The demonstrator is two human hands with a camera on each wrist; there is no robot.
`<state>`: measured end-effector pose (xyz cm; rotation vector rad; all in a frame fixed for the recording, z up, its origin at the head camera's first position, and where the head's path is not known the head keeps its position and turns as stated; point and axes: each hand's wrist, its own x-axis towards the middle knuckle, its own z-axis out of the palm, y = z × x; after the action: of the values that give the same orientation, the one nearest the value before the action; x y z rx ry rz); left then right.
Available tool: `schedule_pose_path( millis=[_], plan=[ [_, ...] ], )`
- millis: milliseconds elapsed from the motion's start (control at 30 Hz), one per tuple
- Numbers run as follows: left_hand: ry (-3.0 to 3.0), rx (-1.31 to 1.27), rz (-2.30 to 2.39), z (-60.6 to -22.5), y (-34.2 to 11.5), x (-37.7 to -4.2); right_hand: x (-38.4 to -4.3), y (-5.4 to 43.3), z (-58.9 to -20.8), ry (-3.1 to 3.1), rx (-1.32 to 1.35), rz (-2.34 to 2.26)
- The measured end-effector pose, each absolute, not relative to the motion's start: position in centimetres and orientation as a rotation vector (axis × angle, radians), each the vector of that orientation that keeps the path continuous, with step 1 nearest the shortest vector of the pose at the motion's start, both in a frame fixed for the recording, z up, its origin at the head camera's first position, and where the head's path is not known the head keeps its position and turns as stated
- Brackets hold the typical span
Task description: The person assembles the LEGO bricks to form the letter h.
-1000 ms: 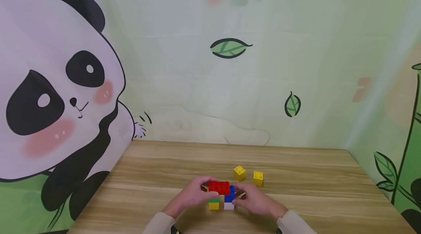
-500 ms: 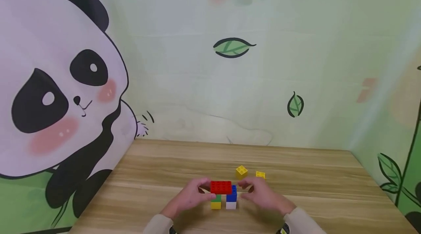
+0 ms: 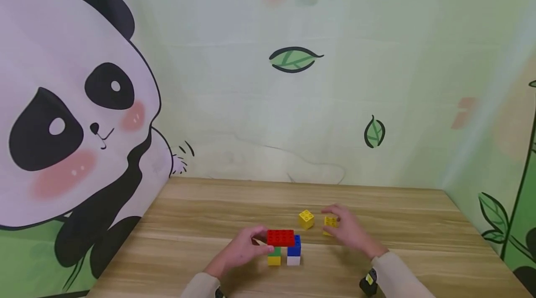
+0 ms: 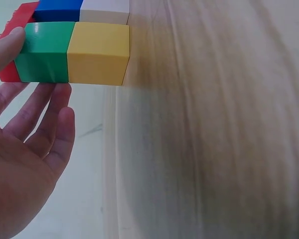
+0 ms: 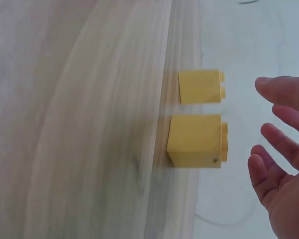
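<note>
A red building brick (image 3: 280, 238) bridges two short stacks on the table. Its left support is a green brick (image 4: 45, 52) on a yellow brick (image 4: 98, 54); its right one is a blue brick (image 3: 294, 247) on a white brick (image 3: 293, 260). My left hand (image 3: 243, 249) holds the red brick's left end, thumb in front and fingers behind; the thumb tip also lies by the green brick's edge. Over the right-hand loose yellow brick (image 3: 330, 220) hovers my right hand (image 3: 349, 229), fingers spread and partly hiding it. The right wrist view shows a gap between that hand and the bricks.
Another loose yellow brick (image 3: 306, 220) sits just left of the one under my right hand, behind the stacks. The wooden table (image 3: 201, 214) ends at a wall covering (image 3: 234, 102) printed with a panda and leaves.
My right hand has left the blue brick's side and moved right and back, over the right-hand loose yellow brick. My left hand has stayed at the red brick.
</note>
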<state>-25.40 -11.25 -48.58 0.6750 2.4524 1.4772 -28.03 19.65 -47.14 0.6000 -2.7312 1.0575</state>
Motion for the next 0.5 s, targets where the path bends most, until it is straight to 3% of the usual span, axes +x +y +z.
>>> schedule_pose_path(
  millis=[500],
  plan=[
    [2.429,0.660,1.506,-48.6,-11.4,-25.5,-29.7,20.9,-48.9,-2.855,0.573,1.056]
  ],
)
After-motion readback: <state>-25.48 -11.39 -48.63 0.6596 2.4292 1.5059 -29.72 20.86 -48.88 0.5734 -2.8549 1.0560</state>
